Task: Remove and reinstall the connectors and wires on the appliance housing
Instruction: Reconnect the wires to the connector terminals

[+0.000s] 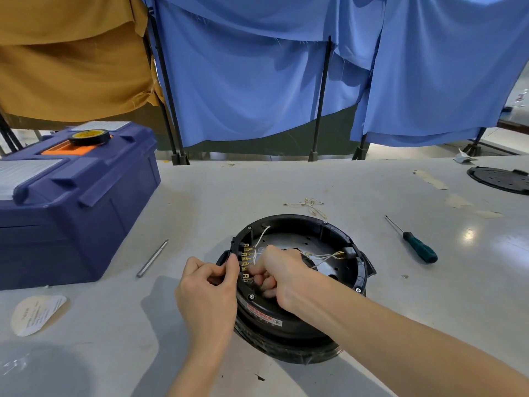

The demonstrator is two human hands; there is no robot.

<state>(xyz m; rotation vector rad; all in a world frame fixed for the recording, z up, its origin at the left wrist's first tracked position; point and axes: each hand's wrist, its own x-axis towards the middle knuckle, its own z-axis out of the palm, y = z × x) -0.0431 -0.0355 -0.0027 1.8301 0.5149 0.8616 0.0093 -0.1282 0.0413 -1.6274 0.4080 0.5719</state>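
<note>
1. While the round black appliance housing [289,330] sits open side up on the table [286,184], the left hand [207,290] pinches its rim.
2. The right hand [282,273] reaches inside with its fingers curled at a row of brass connectors [245,257]. It seems to pinch one, but the contact is hidden.
3. Likely step: pulling off or seating one connector.
4. The next move calls for a straight pull or push, with the rim held steady.

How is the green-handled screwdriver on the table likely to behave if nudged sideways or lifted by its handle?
The screwdriver looks rigid: a straight metal shaft in a thick handle, so it should lift without flexing. Its rounded handle lies on the smooth, glossy table, so a sideways nudge would probably roll it. The bulkier handle end likely carries most weight.
</note>
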